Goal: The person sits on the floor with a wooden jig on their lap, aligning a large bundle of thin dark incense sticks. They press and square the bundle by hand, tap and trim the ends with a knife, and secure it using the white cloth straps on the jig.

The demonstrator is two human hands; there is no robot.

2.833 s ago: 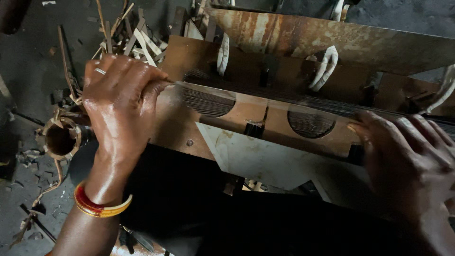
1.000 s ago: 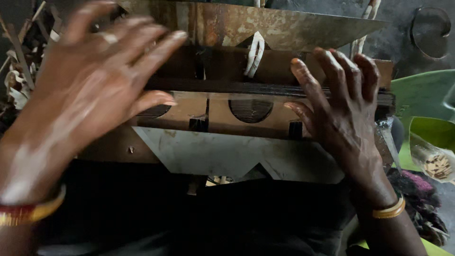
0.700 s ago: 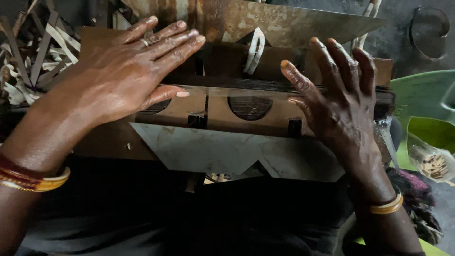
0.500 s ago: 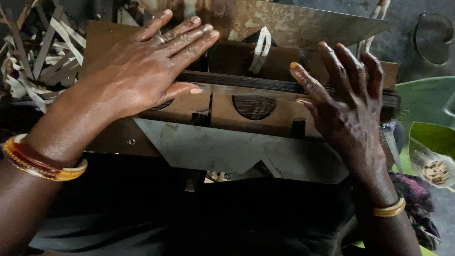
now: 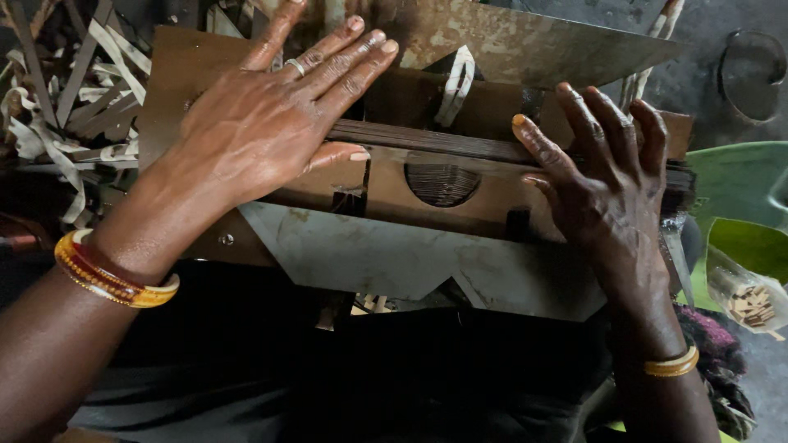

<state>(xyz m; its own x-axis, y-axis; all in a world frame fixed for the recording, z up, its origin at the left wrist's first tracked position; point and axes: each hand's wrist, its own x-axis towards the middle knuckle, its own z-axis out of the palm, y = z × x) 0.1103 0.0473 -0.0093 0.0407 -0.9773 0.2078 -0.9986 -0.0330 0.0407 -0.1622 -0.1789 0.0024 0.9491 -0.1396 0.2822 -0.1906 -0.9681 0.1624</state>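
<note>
Left hand [image 5: 263, 131] fingers spread flat, gripping nothing, thumb tucked against the bundle of thin dark sticks [image 5: 427, 141]; it has slid a little further over the bundle than half a second ago, so the pressing and rolling goes on. Right hand [image 5: 603, 184] likewise open, palm down on the bundle's right end. Bundle lies along a wooden jig [image 5: 394, 193] with half-round cutouts. Below the bundle, dull grey metal plate [image 5: 410, 258]; above it, rusted sheet [image 5: 533, 45]; left of it, pale split strips [image 5: 74, 90]
</note>
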